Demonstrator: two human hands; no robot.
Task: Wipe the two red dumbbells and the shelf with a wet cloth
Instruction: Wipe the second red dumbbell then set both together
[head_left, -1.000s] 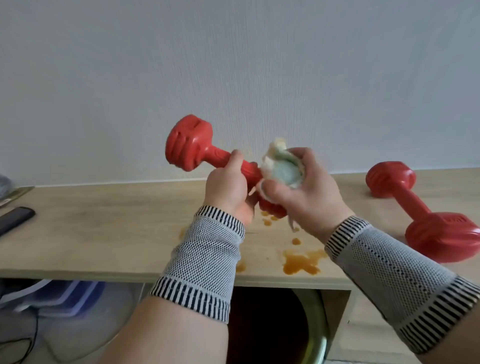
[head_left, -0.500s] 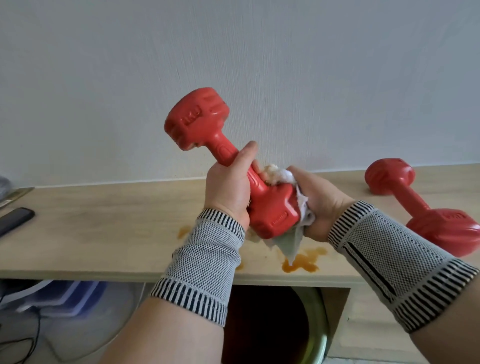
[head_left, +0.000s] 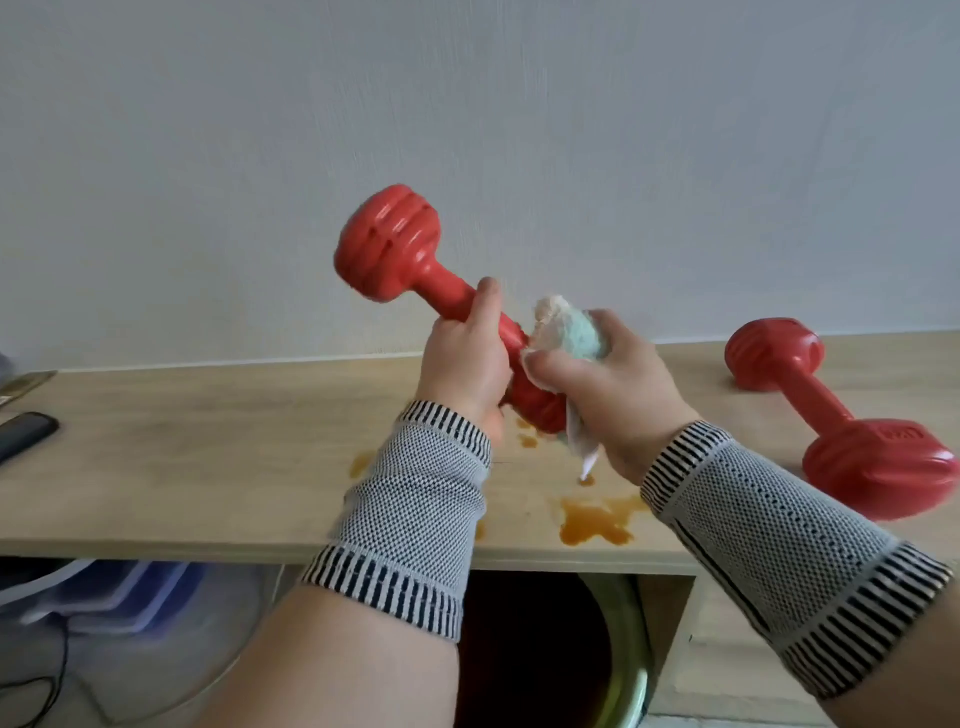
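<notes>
My left hand (head_left: 467, 358) grips the handle of a red dumbbell (head_left: 395, 244) and holds it tilted above the wooden shelf (head_left: 208, 447), far head up to the left. My right hand (head_left: 608, 384) grips a bunched white and pale green cloth (head_left: 566, 332) and presses it against the dumbbell's near head, which is mostly hidden behind both hands. A second red dumbbell (head_left: 826, 415) lies on the shelf at the right. Orange-brown liquid stains (head_left: 597, 519) mark the shelf below my hands.
A dark flat device (head_left: 26, 434) lies at the shelf's left end. A white wall stands right behind the shelf. Under the shelf are a metal-rimmed round vessel (head_left: 628, 670), blue-white plastic items (head_left: 104, 592) and cables.
The held dumbbell has tilted down from nearly upright to a flatter slant. My right hand moved with the cloth from under the near head to its top side.
</notes>
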